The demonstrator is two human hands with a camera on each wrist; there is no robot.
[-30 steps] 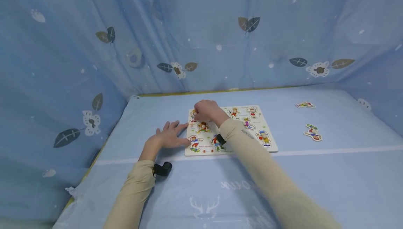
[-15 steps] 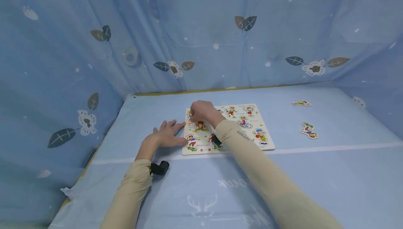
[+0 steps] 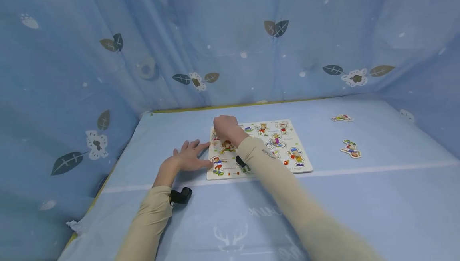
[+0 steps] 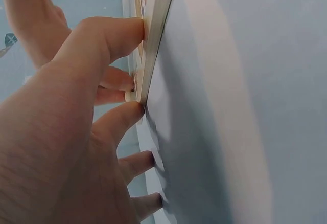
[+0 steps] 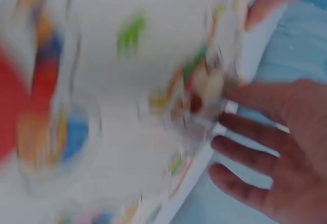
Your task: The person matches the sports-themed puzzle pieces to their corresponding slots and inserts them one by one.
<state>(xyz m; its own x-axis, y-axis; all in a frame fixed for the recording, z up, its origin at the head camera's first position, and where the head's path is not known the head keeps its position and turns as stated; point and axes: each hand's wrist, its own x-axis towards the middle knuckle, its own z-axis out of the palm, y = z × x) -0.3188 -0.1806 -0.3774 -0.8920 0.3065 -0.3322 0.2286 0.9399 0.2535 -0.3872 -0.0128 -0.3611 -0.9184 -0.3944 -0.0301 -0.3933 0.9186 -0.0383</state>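
A light blue fabric curtain printed with grey-brown leaves and white flowers [image 3: 230, 41] hangs in folds on three sides. It encloses a tabletop covered in pale blue cloth [image 3: 359, 197], crossed by a white stripe and bearing a faint white antler print. The light is soft and even.

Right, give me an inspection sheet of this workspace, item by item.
Surface: blue cloth with a white stripe and a deer print.
Job's things: puzzle board lying flat, cartoon figures on it.
Clutter: two loose figure pieces, far one and near one, right of the board.
Hands: left hand flat, its fingers against the board's left edge; right hand curled over the board's far-left corner, what it holds hidden.
Cables: nothing seen.
Surroundings: blue leaf-print curtain.
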